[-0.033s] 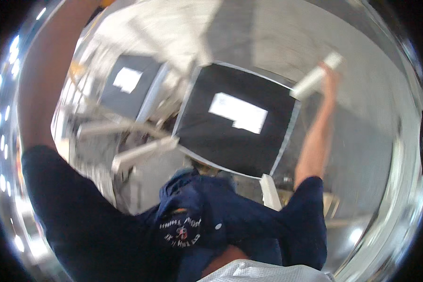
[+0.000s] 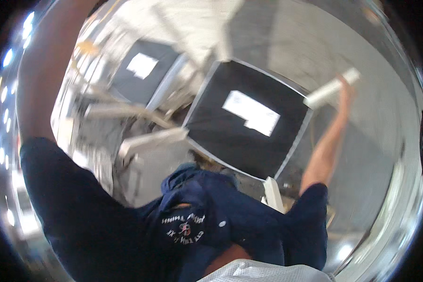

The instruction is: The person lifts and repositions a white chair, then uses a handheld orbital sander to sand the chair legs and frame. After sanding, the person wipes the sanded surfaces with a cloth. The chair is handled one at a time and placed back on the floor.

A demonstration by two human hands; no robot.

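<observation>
An upturned piece of furniture, probably a seat, shows its black fabric underside (image 2: 221,136) with pale edging and white paper labels (image 2: 251,113). Pale legs jut from its corners: a left leg (image 2: 152,142), a near leg (image 2: 273,195) close to my body and a right leg (image 2: 317,96). My right hand (image 2: 347,96) is closed around the outer part of that right leg, slightly blurred. My left arm (image 2: 49,75) stretches up along the left side; its hand lies beyond the picture's top edge, so its fingers are hidden.
A second upturned piece with a black underside (image 2: 131,87) and pale legs stands just to the left. Grey concrete floor (image 2: 305,37) lies beyond. A long pale edge (image 2: 385,202) curves along the right side. Bright, blurred shapes fill the far left.
The furniture and my right hand with the leg appear shifted to the right and slightly down in the picture. My right hand keeps its hold.
</observation>
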